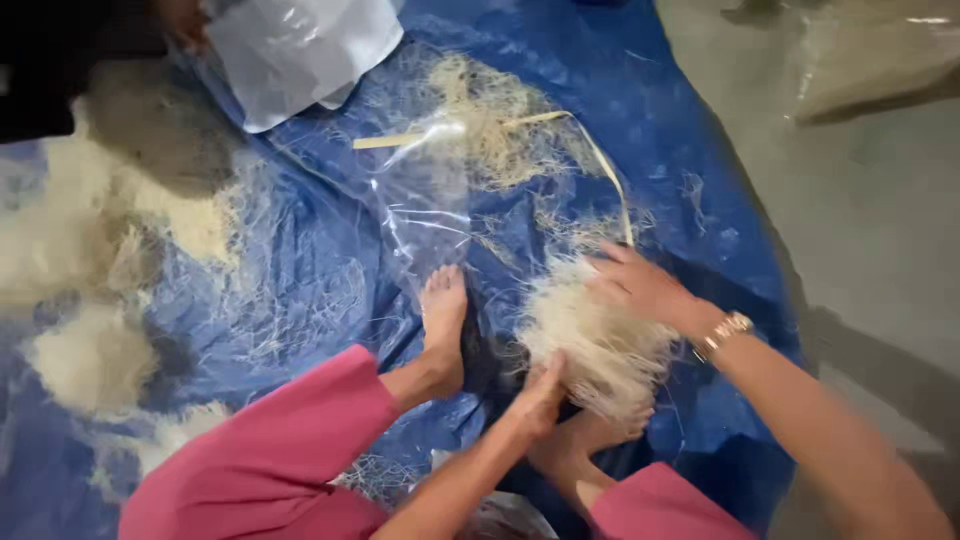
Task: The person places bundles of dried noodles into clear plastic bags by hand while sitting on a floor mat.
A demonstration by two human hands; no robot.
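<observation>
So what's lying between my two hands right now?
A pale fibre bundle lies between the left hand and right hand, shown in the head view.

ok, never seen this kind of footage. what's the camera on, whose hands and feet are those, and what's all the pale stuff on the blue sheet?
There is no machine here. One camera sits on a person's head and looks down, so the arms coming in from the bottom edge are that person's own, as are the bare feet and pink trouser legs.

The left hand and right hand press on either side of a bundle of pale fibres between the feet. The right wrist carries a gold watch.

Everything lies on a blue tarpaulin spread over a grey floor. On it are more fibre heaps at the left, loose strands, a clear plastic sheet, a white bag at the top, and a thin pale strip.
</observation>
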